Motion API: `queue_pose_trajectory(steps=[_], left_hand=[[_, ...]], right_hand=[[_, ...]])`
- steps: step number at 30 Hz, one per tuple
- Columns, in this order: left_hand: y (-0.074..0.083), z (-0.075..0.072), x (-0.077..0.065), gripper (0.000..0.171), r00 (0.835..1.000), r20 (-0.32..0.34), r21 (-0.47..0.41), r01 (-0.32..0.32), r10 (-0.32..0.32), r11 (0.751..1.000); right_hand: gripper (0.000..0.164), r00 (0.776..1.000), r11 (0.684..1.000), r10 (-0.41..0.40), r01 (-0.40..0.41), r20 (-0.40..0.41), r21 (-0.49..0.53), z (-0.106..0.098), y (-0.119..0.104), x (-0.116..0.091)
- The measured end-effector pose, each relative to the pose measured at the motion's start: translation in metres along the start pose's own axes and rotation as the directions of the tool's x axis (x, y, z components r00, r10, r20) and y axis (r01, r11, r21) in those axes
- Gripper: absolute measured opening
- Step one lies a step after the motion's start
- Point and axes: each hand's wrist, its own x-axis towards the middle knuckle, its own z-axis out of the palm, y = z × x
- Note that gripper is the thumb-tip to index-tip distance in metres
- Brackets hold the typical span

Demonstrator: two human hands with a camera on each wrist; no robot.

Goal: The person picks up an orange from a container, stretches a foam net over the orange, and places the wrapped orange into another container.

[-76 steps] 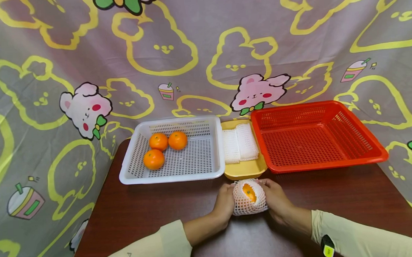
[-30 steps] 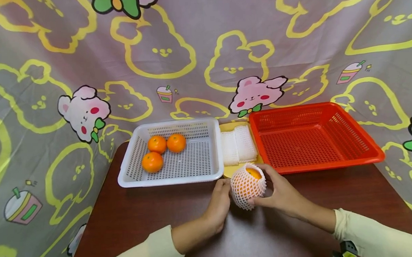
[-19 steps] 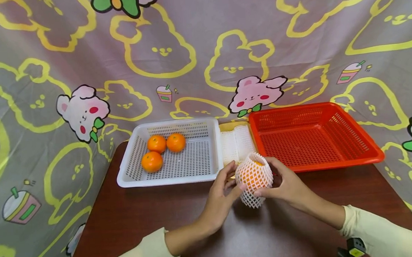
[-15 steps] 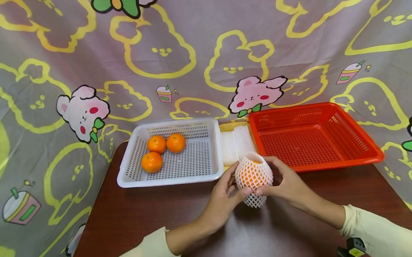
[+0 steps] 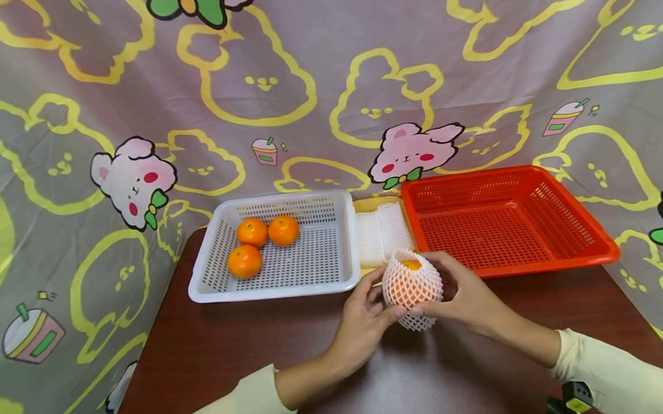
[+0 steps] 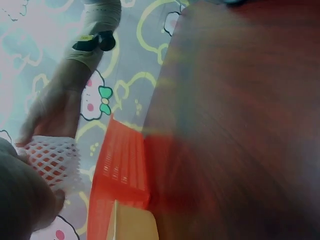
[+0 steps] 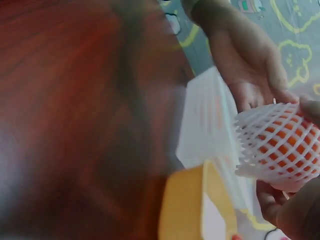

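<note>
An orange in a white foam net sleeve (image 5: 413,289) is held up in front of the yellow tray, its top showing through the sleeve's open upper end. My left hand (image 5: 359,325) grips it from the left, thumb in front and fingers behind. From the right, my right hand (image 5: 466,293) holds it the same way, the two thumbs close together at the front. In the right wrist view the net sleeve (image 7: 282,145) spreads past the fruit at one end. The left wrist view shows the net sleeve (image 6: 52,160) between both hands, partly covered.
A white basket (image 5: 274,290) at the left holds three oranges (image 5: 244,261). The yellow tray (image 5: 369,270) beside it carries flat white foam nets (image 5: 384,232). At the right stands a red basket (image 5: 507,225). A patterned cloth (image 5: 316,79) hangs behind the brown table (image 5: 248,332).
The sleeved orange has been turned upright and lifted from low on the table. My left hand has come round its side, and lately the top has tipped slightly toward me.
</note>
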Motion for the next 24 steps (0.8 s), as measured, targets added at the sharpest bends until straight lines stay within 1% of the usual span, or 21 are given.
queue_pose_trajectory(steps=[1,2,3,4,5,7,8,9,10,12,13,14,15,16,17,18,19,21,23,24], left_hand=[[-0.001,0.001,0.002,0.065,0.999,-0.008,0.095,-0.031,0.032,0.995],[-0.003,0.002,0.005,0.065,0.998,-0.013,0.195,-0.065,0.069,0.979],[-0.004,0.003,0.008,0.065,0.995,-0.018,0.301,-0.093,0.103,0.949],[-0.005,0.004,0.011,0.066,0.991,-0.020,0.410,-0.112,0.131,0.905],[-0.006,0.005,0.014,0.066,0.988,-0.014,0.509,-0.125,0.153,0.852],[-0.007,0.009,0.021,0.066,0.987,0.020,0.641,-0.138,0.162,0.755],[-0.009,0.011,0.025,0.065,0.984,0.056,0.695,-0.162,0.171,0.701],[-0.010,0.013,0.029,0.064,0.979,0.097,0.748,-0.192,0.180,0.636],[-0.012,0.016,0.033,0.063,0.970,0.144,0.795,-0.232,0.197,0.561],[-0.015,0.020,0.041,0.058,0.942,0.243,0.853,-0.321,0.232,0.412],[-0.018,0.022,0.046,0.056,0.924,0.291,0.867,-0.364,0.246,0.340],[-0.020,0.024,0.050,0.054,0.908,0.333,0.876,-0.397,0.253,0.274],[-0.022,0.026,0.054,0.052,0.893,0.372,0.878,-0.427,0.254,0.217],[-0.024,0.028,0.058,0.050,0.879,0.407,0.874,-0.454,0.247,0.174],[-0.025,0.030,0.062,0.049,0.867,0.439,0.868,-0.477,0.234,0.138],[-0.026,0.032,0.066,0.047,0.854,0.471,0.861,-0.499,0.219,0.097],[-0.027,0.034,0.071,0.046,0.844,0.498,0.853,-0.518,0.201,0.062],[-0.028,0.037,0.078,0.043,0.825,0.542,0.835,-0.551,0.160,0.012],[-0.029,0.039,0.083,0.043,0.812,0.571,0.819,-0.573,0.123,-0.024],[-0.030,0.040,0.085,0.042,0.807,0.582,0.813,-0.581,0.104,-0.037]], right_hand=[[0.079,1.000,0.997,-0.009,0.008,-0.010,-0.081,-0.004,-0.001,0.002],[0.081,0.999,0.985,-0.028,0.024,-0.021,-0.169,-0.009,-0.003,0.005],[0.083,0.998,0.967,-0.051,0.040,-0.035,-0.251,-0.014,-0.004,0.009],[0.085,0.995,0.941,-0.084,0.064,-0.047,-0.332,-0.020,-0.006,0.014],[0.086,0.990,0.909,-0.126,0.093,-0.057,-0.406,-0.026,-0.007,0.021],[0.090,0.974,0.834,-0.220,0.159,-0.054,-0.528,-0.040,-0.008,0.037],[0.090,0.967,0.805,-0.252,0.186,-0.042,-0.564,-0.047,-0.007,0.045],[0.090,0.960,0.774,-0.279,0.208,-0.027,-0.598,-0.054,-0.005,0.054],[0.089,0.955,0.738,-0.296,0.223,-0.008,-0.637,-0.061,-0.003,0.063],[0.087,0.952,0.666,-0.305,0.239,0.034,-0.707,-0.075,0.004,0.081],[0.086,0.956,0.635,-0.290,0.232,0.052,-0.737,-0.080,0.008,0.088],[0.085,0.960,0.604,-0.272,0.222,0.064,-0.766,-0.086,0.013,0.096],[0.084,0.965,0.580,-0.253,0.213,0.075,-0.786,-0.090,0.017,0.103],[0.083,0.970,0.561,-0.227,0.201,0.084,-0.803,-0.095,0.022,0.109],[0.082,0.974,0.544,-0.204,0.193,0.094,-0.817,-0.098,0.026,0.116],[0.081,0.978,0.531,-0.180,0.186,0.104,-0.827,-0.102,0.030,0.122],[0.080,0.981,0.520,-0.156,0.179,0.113,-0.835,-0.105,0.033,0.128],[0.081,0.985,0.505,-0.108,0.170,0.133,-0.847,-0.109,0.039,0.139],[0.083,0.989,0.498,-0.042,0.146,0.145,-0.855,-0.113,0.042,0.149],[0.084,0.989,0.500,-0.008,0.133,0.149,-0.856,-0.114,0.044,0.153]])
